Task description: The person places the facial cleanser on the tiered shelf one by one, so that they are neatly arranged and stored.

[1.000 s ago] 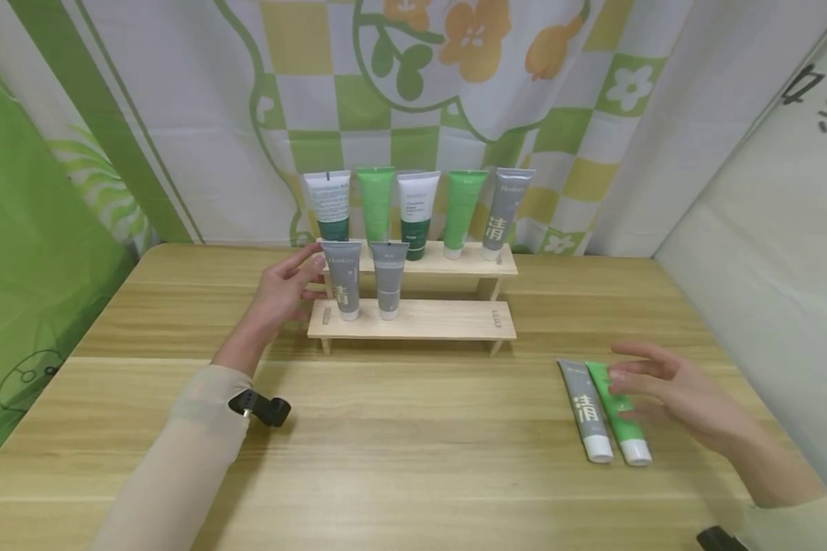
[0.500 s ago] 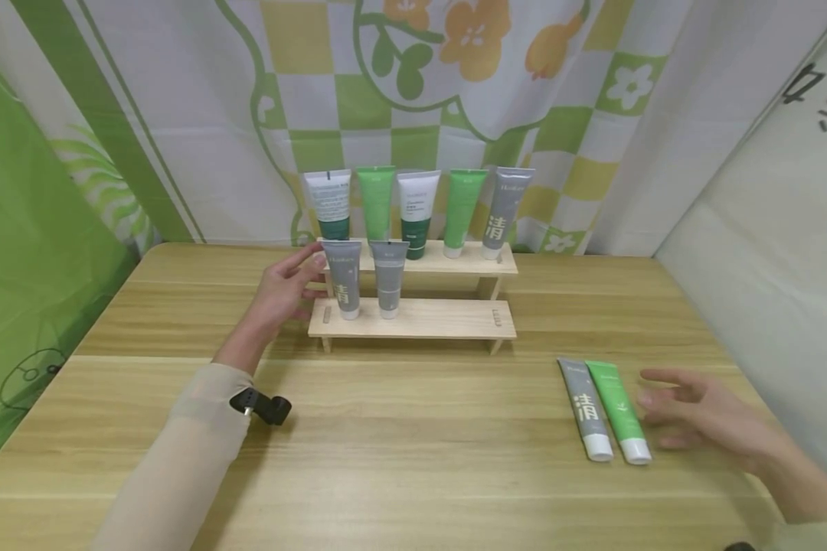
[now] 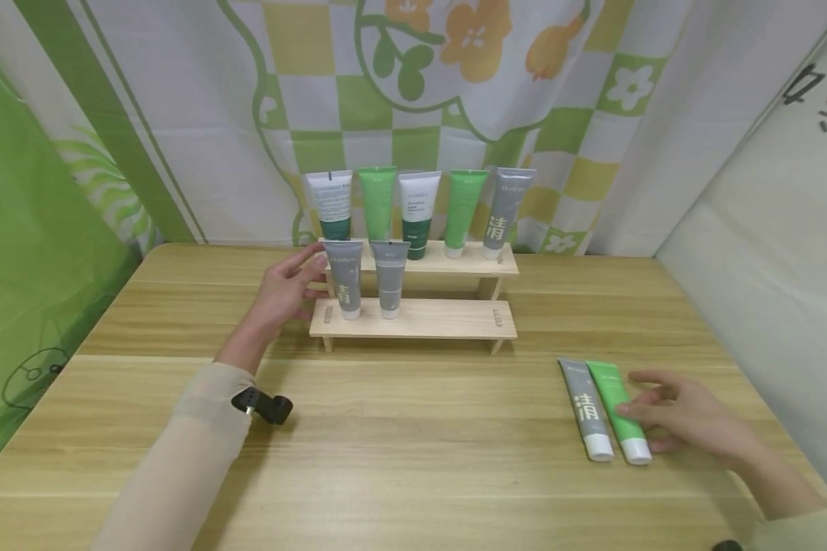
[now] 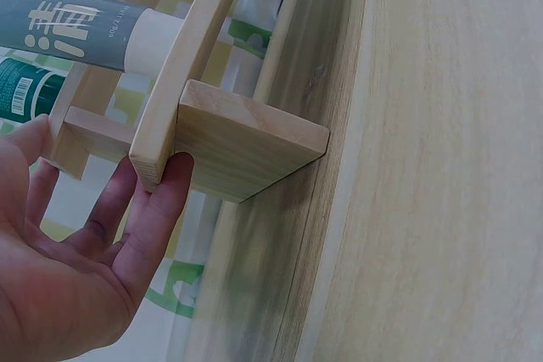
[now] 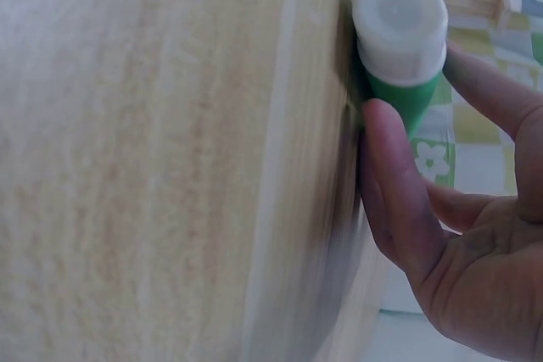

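Note:
My left hand (image 3: 286,287) rests its fingertips and thumb against the left end of a two-tier wooden stand (image 3: 448,317). In the left wrist view, fingers (image 4: 165,209) touch the end of a shelf board. On the lower tier stand a grey tube (image 3: 346,279) and a second grey tube (image 3: 390,279), caps down. My right hand (image 3: 692,417) is at the right side of a green tube (image 3: 613,394) lying on the table, thumb over it, fingers beside it near the white cap (image 5: 400,27); a firm grip is not visible. Another grey tube (image 3: 582,402) lies just left of it.
Several tubes stand on the upper tier, among them a white-and-green tube (image 3: 419,210) and a grey tube (image 3: 506,210) at its right end. A patterned curtain (image 3: 413,115) hangs behind the wooden table (image 3: 413,444). A white wall panel (image 3: 765,214) borders the right side.
The right hand first drew back to the right off the green tube, then came back left against it. The left hand stays at the stand. No tube has visibly moved.

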